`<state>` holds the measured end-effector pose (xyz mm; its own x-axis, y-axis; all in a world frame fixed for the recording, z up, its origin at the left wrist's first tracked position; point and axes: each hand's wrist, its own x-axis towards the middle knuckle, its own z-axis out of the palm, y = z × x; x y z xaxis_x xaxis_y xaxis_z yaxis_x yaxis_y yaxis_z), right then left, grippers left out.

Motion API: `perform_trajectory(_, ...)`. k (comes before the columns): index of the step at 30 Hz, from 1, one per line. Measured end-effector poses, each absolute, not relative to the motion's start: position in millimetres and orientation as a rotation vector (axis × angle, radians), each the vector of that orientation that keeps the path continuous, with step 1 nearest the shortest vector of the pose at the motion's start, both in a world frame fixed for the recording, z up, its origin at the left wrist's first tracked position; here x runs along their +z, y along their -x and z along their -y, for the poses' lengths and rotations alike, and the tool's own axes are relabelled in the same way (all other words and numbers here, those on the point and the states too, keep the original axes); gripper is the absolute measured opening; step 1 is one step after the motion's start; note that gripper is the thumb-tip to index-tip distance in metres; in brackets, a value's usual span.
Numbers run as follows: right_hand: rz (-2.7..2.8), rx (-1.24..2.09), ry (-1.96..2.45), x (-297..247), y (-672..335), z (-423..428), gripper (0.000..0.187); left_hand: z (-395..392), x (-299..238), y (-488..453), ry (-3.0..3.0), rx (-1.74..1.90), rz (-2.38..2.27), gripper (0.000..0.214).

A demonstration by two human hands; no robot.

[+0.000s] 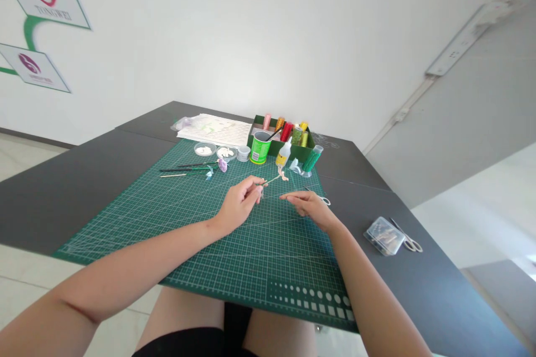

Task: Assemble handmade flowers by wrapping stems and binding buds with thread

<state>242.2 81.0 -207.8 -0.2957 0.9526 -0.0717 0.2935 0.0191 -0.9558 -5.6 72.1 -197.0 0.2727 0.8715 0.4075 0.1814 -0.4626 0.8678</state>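
My left hand (243, 201) is closed in a pinch round the thin green stem of a small artificial flower (283, 174). Its pale pink petals point away to the right, above the green cutting mat (234, 256). To the right, apart from the stem, is my right hand (309, 206), its index finger stretched toward the left hand and its thumb pressed close beneath. Whatever those fingertips pinch, if anything, is too small to make out. Scissors with white handles (324, 200) lie partly hidden behind the right hand. A purple flower (222, 165) and a light blue flower (209, 173) rest farther left.
Behind the hands stand a green can (260, 148), a glue bottle (283, 154), a green thread spool (312, 159) and a dark box (272, 148) of coloured spools. Shallow dishes (205, 149) hold white pieces. A clear plastic case (384, 236) and more scissors (412, 244) lie right.
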Motion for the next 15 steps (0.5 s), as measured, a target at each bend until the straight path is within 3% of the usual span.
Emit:
perform_trajectory(6,1.473,1.239,1.313,-206,-262,-87,0.052,-91,-200,10,-1.501,1.349,-0.924,0.025)
perform_trajectory(15,1.369,0.313,1.910,-204,-301,-92,0.048,-90,-201,10,-1.491,1.333,-0.927,0.026)
